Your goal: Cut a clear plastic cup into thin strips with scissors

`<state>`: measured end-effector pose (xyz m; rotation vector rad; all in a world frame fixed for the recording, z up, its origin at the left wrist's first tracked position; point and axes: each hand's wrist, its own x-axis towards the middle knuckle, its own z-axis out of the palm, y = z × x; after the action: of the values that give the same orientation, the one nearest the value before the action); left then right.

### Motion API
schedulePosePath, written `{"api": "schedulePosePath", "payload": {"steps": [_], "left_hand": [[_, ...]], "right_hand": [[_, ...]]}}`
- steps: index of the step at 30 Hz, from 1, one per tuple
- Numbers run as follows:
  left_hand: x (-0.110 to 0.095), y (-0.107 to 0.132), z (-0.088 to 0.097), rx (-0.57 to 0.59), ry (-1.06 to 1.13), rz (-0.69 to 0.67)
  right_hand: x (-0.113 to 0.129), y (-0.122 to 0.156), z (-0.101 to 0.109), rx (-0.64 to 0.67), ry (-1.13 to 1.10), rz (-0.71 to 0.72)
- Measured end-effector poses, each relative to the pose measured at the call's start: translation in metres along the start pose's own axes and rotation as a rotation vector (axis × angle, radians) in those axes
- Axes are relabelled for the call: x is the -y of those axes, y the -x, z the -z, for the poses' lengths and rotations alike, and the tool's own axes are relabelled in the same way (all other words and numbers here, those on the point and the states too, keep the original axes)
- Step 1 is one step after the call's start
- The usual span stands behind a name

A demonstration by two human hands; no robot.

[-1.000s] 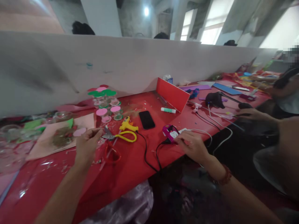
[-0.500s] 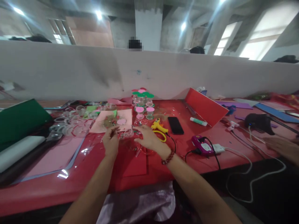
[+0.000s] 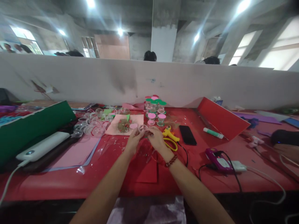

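Over the red table, my left hand [image 3: 133, 142] and my right hand [image 3: 157, 140] are close together. Their fingers close on a clear round plastic piece [image 3: 143, 127], partly covered by the fingers. Just behind lies a pink sheet [image 3: 112, 128] bearing a brownish tangle with red bits [image 3: 123, 125] and a pale pink paper disc [image 3: 134, 126]. Farther back, several clear spool-shaped plastic pieces topped with pink disc [image 3: 151, 115] and green disc [image 3: 161, 102] shapes stand grouped. A yellow hot glue gun [image 3: 170, 135] rests right of my right hand.
Clear plastic cups [image 3: 90, 126] are heaped at left, near a white power bank [image 3: 44, 148] and a green board [image 3: 39, 127]. Rightward are a black phone [image 3: 187, 135], a glue stick [image 3: 213, 133], a red board [image 3: 221, 123] and a purple power socket [image 3: 216, 159]. Another person's hand [image 3: 286, 151] shows at far right.
My hands were apart and have come together, now gripping the clear plastic piece. My right fingers, spread before, are closed. The view has turned left, so things appear farther right.
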<state>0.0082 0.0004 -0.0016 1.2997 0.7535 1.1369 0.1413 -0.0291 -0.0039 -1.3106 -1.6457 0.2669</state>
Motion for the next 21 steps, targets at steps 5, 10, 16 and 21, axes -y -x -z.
{"api": "schedulePosePath", "payload": {"steps": [5,10,16,21], "left_hand": [[-0.006,-0.015,0.003,0.024,0.238,0.035],[-0.001,-0.017,0.014,0.109,0.287,0.100],[-0.001,-0.013,0.008,0.193,0.301,0.172],[0.000,-0.012,0.004,0.210,0.261,0.201]], "right_hand": [[0.001,-0.013,-0.003,-0.071,-0.041,0.025],[0.004,-0.016,-0.002,-0.138,-0.038,0.045],[-0.001,-0.006,0.005,-0.161,-0.021,-0.048],[-0.006,0.000,0.011,-0.198,-0.043,-0.108]]}}
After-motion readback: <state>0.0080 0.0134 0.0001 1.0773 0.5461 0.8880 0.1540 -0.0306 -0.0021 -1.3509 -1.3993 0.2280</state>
